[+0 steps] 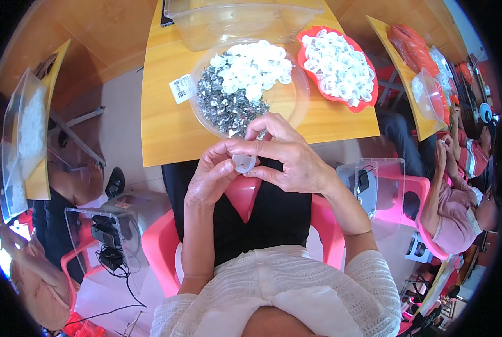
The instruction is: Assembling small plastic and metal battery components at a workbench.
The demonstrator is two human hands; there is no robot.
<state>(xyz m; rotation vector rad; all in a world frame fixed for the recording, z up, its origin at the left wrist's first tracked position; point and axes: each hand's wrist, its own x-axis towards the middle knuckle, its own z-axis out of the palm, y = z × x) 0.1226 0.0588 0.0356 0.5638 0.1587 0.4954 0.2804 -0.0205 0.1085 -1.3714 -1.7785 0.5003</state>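
Observation:
In front of my lap, just off the table's near edge, my left hand (210,171) and my right hand (289,154) come together around a small translucent white round plastic piece (243,163). My left thumb and fingers pinch one side of it. On the other side, my right thumb presses from below while the right index finger crosses over the top. Just beyond the hands lies a clear round shallow tray (296,106). It holds a heap of small dark, shiny metallic parts (223,104) and a pile of white round plastic pieces (256,64).
A red scalloped dish (373,96) full of white round pieces stands at the table's right. Behind the tray is a clear plastic bin (240,28); a white label (180,89) lies left of it. Other people sit at tables on both sides.

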